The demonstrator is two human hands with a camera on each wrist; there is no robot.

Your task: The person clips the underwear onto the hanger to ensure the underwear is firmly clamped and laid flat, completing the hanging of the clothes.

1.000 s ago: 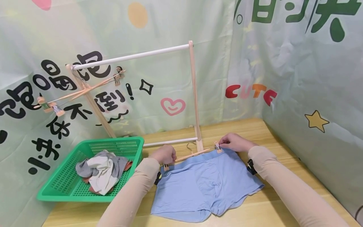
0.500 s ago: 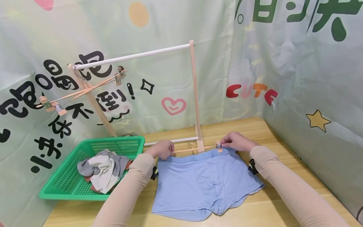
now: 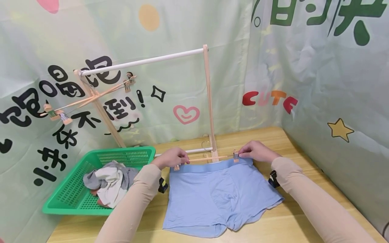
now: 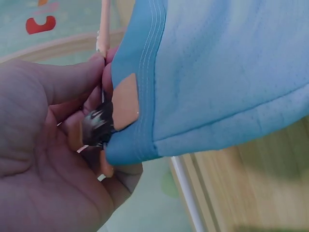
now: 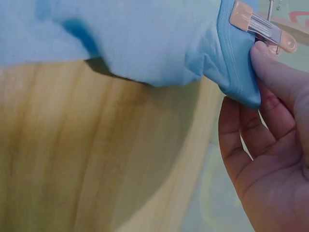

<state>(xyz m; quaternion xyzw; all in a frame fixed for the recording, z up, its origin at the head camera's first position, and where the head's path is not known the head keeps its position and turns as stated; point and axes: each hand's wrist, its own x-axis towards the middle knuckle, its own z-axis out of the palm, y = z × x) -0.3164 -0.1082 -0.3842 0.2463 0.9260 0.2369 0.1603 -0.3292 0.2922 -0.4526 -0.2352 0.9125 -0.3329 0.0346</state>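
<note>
Light blue boxer briefs (image 3: 218,199) lie spread on the table, the waistband at the far side. Along that waistband runs a slim wooden clip hanger (image 3: 209,158). Its left clip (image 4: 125,102) and right clip (image 5: 241,17) both grip the waistband. My left hand (image 3: 173,157) pinches the hanger's rod beside the left clip, thumb against fingers, with other fingers curled behind the clip. At the other end, my right hand (image 3: 256,151) pinches the waistband's corner beside the right clip. Its thumb is in front and the fingers lie partly behind the cloth.
A green plastic basket (image 3: 60,202) with crumpled grey, white and rust-coloured clothes (image 3: 110,182) stands left. Behind rises a wooden rack with a white rail (image 3: 146,61). Further clip hangers (image 3: 91,98) hang at its left end. Printed fabric walls enclose the table (image 3: 264,135).
My left hand has moved up and slightly left, lifting the hanger's left end, and the waistband's left side lies straighter. The right hand has shifted slightly right beside its clip.
</note>
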